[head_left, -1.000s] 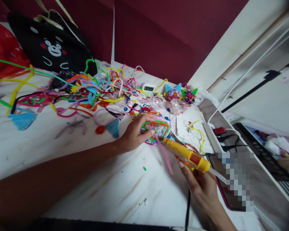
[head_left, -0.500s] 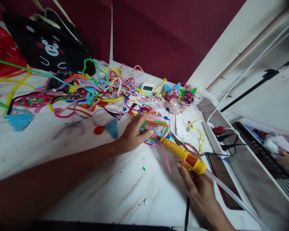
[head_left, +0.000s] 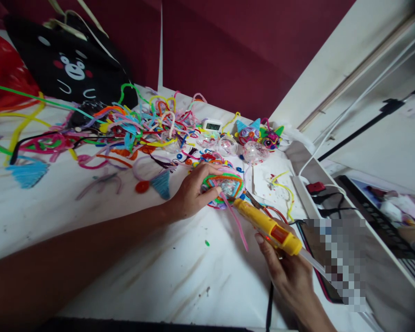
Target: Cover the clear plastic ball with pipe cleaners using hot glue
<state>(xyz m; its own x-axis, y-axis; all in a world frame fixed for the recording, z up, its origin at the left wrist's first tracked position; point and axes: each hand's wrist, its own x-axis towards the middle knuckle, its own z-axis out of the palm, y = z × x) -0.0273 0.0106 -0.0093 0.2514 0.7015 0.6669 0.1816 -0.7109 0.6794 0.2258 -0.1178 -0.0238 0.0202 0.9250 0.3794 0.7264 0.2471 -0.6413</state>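
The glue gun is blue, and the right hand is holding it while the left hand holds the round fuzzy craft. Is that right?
Not quite: the glue gun is yellow, not blue, as the head view shows. The right hand is holding it, and the left hand holds the round fuzzy craft.

On the table [head_left: 141, 286], the pipe-cleaner pile [head_left: 150, 123] lies before the tote bag [head_left: 71, 64] and left of the digital clock [head_left: 212, 125], the craft assembly [head_left: 227, 186] lies before the clock, with the hot-glue gun [head_left: 268, 226], in the right hand [head_left: 292, 272], to the assembly's right and the scissors [head_left: 253, 198] behind the gun.
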